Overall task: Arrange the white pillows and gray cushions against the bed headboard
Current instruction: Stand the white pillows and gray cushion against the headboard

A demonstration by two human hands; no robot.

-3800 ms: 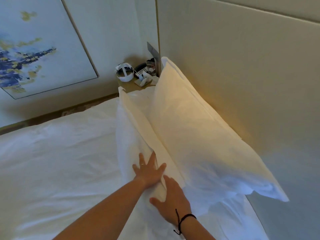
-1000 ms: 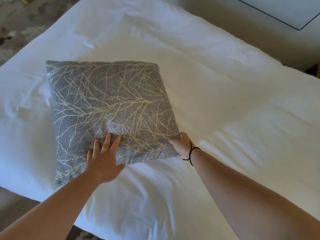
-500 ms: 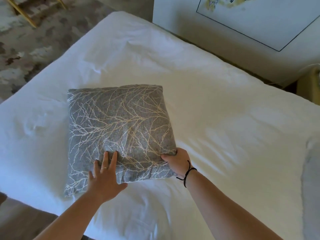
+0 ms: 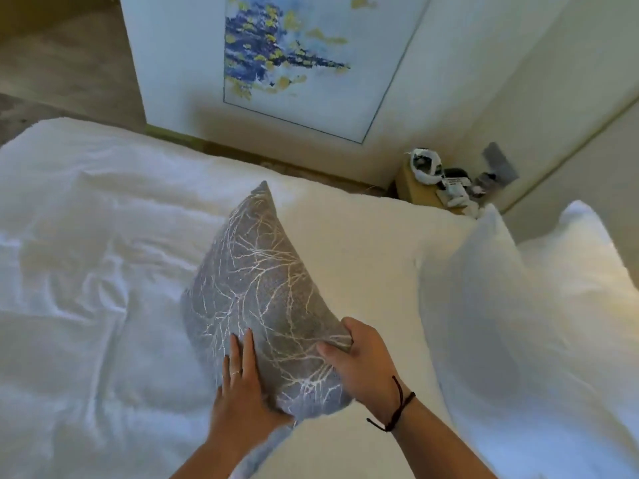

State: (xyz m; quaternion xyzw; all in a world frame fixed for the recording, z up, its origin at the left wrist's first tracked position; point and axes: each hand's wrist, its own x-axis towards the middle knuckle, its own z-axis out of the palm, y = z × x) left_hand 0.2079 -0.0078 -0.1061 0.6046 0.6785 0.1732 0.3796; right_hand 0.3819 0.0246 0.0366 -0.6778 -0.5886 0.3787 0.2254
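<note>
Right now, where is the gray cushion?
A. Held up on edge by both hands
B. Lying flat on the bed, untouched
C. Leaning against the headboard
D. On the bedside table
A: the gray cushion stands tilted on edge over the bed, with the left hand flat against its face and the right hand gripping its near corner.

Blue-yellow painting (image 4: 294, 63) on pale wall (image 4: 518, 81); cluttered wooden nightstand (image 4: 416, 190) in corner.
</note>
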